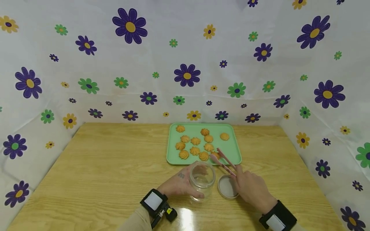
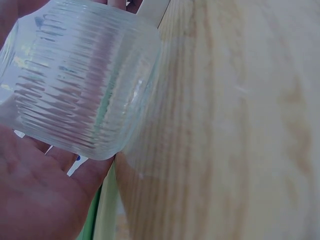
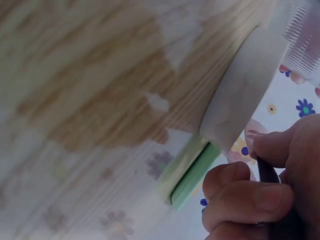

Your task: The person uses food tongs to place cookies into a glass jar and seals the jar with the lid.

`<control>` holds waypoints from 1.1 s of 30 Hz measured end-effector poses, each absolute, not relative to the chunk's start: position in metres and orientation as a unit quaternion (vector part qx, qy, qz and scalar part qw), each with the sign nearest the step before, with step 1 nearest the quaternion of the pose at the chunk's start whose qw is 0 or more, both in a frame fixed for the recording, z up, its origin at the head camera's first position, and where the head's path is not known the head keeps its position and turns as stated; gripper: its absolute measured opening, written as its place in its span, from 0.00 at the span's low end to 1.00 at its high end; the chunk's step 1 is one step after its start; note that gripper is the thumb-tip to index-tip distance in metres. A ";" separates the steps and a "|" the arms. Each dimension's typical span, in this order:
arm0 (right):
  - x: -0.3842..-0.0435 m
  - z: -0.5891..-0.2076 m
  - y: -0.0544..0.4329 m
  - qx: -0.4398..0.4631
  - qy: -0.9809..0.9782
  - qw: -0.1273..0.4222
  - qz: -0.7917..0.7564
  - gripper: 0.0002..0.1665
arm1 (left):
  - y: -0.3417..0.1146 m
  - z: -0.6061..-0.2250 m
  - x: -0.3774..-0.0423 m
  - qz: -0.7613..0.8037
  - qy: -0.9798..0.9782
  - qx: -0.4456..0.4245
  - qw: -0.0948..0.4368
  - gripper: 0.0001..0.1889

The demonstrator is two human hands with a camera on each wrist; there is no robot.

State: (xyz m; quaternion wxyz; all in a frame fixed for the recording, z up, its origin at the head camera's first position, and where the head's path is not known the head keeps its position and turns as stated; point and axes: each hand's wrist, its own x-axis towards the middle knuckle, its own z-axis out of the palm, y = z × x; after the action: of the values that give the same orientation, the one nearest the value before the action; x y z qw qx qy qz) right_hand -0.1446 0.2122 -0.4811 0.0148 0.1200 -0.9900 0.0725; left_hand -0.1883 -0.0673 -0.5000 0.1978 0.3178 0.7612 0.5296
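My left hand [image 1: 180, 183] grips a clear glass jar [image 1: 206, 189], open at the top, just in front of the tray; its ribbed side shows in the left wrist view. Pink tongs [image 1: 226, 158] are in my right hand [image 1: 253, 187], with their tips spread around a swirled cookie [image 1: 215, 155] near the tray's front right corner. More golden cookies [image 1: 195, 141] lie over the green tray [image 1: 231, 148]. A round lid [image 1: 227, 186] rests on the table between jar and right hand, which partly covers it.
The wooden table [image 1: 115, 154] runs back to a white flower-print cloth [image 1: 162, 57] that also hangs on both sides. One cookie [image 1: 224, 136] sits apart from the others at the tray's right. Both wrists wear black straps with cameras.
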 end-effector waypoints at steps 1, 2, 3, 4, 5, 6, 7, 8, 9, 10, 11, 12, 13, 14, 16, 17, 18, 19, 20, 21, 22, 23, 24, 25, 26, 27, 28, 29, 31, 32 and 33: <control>-0.144 -0.480 0.213 0.117 -0.990 0.011 0.075 0.14 | -0.067 -0.499 -0.189 0.528 0.762 0.318 0.198 0.48; -0.144 -0.479 0.214 0.115 -0.990 0.008 0.079 0.15 | -0.067 -0.499 -0.189 0.527 0.763 0.318 0.198 0.48; -0.144 -0.478 0.214 0.113 -0.990 0.006 0.083 0.15 | -0.067 -0.499 -0.189 0.527 0.763 0.317 0.199 0.48; -0.143 -0.477 0.215 0.110 -0.990 0.003 0.086 0.15 | -0.067 -0.498 -0.189 0.527 0.763 0.317 0.199 0.48; -0.143 -0.476 0.215 0.107 -0.990 0.001 0.090 0.15 | -0.067 -0.498 -0.189 0.526 0.763 0.318 0.199 0.48; -0.143 -0.474 0.215 0.106 -0.990 -0.001 0.094 0.15 | -0.067 -0.498 -0.189 0.527 0.763 0.317 0.200 0.48; -0.142 -0.473 0.215 0.105 -0.990 -0.003 0.098 0.16 | -0.067 -0.498 -0.188 0.527 0.763 0.316 0.199 0.48; -0.142 -0.472 0.215 0.105 -0.989 -0.004 0.102 0.16 | -0.068 -0.498 -0.188 0.528 0.764 0.314 0.199 0.48; -0.142 -0.471 0.216 0.105 -0.989 -0.004 0.104 0.16 | -0.068 -0.499 -0.188 0.529 0.763 0.314 0.199 0.48; -0.142 -0.470 0.216 0.106 -0.989 -0.004 0.105 0.15 | -0.068 -0.499 -0.187 0.529 0.763 0.314 0.199 0.48; -0.141 -0.469 0.216 0.107 -0.989 -0.002 0.103 0.15 | -0.068 -0.499 -0.187 0.529 0.763 0.314 0.199 0.48; -0.140 -0.468 0.217 0.108 -0.989 0.002 0.103 0.15 | -0.068 -0.499 -0.187 0.530 0.762 0.314 0.200 0.48; -0.139 -0.467 0.217 0.109 -0.989 0.006 0.102 0.15 | -0.068 -0.500 -0.187 0.529 0.763 0.316 0.199 0.48; -0.138 -0.466 0.217 0.110 -0.989 0.012 0.101 0.14 | -0.068 -0.499 -0.188 0.530 0.761 0.317 0.199 0.48; -0.137 -0.464 0.217 0.112 -0.989 0.025 0.098 0.13 | -0.067 -0.500 -0.188 0.531 0.760 0.319 0.198 0.47; -0.136 -0.463 0.218 0.113 -0.989 0.030 0.095 0.12 | -0.067 -0.500 -0.189 0.531 0.760 0.320 0.197 0.47; -0.136 -0.462 0.218 0.113 -0.988 0.032 0.096 0.12 | -0.067 -0.500 -0.189 0.531 0.760 0.321 0.195 0.47; -0.136 -0.461 0.217 0.114 -0.988 0.030 0.099 0.13 | -0.067 -0.500 -0.189 0.531 0.760 0.320 0.194 0.47; -0.136 -0.461 0.217 0.115 -0.988 0.027 0.101 0.13 | -0.067 -0.500 -0.189 0.533 0.759 0.319 0.195 0.46; -0.136 -0.460 0.216 0.116 -0.988 0.022 0.104 0.13 | -0.067 -0.500 -0.189 0.534 0.759 0.318 0.195 0.46; -0.137 -0.461 0.216 0.116 -0.987 0.016 0.110 0.14 | -0.067 -0.500 -0.189 0.534 0.758 0.318 0.196 0.46; -0.137 -0.461 0.216 0.116 -0.986 0.011 0.116 0.14 | -0.067 -0.500 -0.189 0.536 0.757 0.318 0.197 0.46; -0.138 -0.462 0.215 0.118 -0.985 0.006 0.122 0.15 | -0.067 -0.500 -0.189 0.538 0.756 0.317 0.199 0.46; -0.139 -0.463 0.214 0.121 -0.985 0.003 0.126 0.16 | -0.067 -0.500 -0.189 0.539 0.755 0.316 0.201 0.46; -0.140 -0.465 0.213 0.124 -0.984 0.001 0.129 0.16 | -0.067 -0.500 -0.188 0.540 0.754 0.316 0.202 0.47; -0.141 -0.466 0.212 0.125 -0.983 -0.003 0.133 0.17 | -0.067 -0.500 -0.188 0.540 0.753 0.315 0.203 0.46; -0.141 -0.466 0.210 0.127 -0.983 -0.007 0.136 0.18 | -0.067 -0.500 -0.188 0.542 0.752 0.315 0.204 0.46; -0.141 -0.467 0.209 0.127 -0.982 -0.008 0.138 0.18 | -0.068 -0.500 -0.188 0.543 0.751 0.314 0.206 0.46; -0.142 -0.467 0.205 0.128 -0.982 -0.010 0.141 0.19 | -0.068 -0.500 -0.188 0.544 0.750 0.313 0.208 0.46; -0.142 -0.467 0.203 0.126 -0.982 -0.009 0.142 0.18 | -0.068 -0.500 -0.188 0.545 0.750 0.311 0.209 0.46; -0.142 -0.467 0.201 0.125 -0.982 -0.008 0.142 0.17 | -0.068 -0.500 -0.188 0.546 0.749 0.310 0.210 0.46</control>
State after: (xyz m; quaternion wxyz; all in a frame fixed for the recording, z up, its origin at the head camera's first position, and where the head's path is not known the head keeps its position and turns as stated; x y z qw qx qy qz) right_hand -0.1420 0.2012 -0.4671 -0.0077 0.1254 -0.9819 0.1417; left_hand -0.1885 -0.0677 -0.5000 0.2103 0.3103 0.7492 0.5461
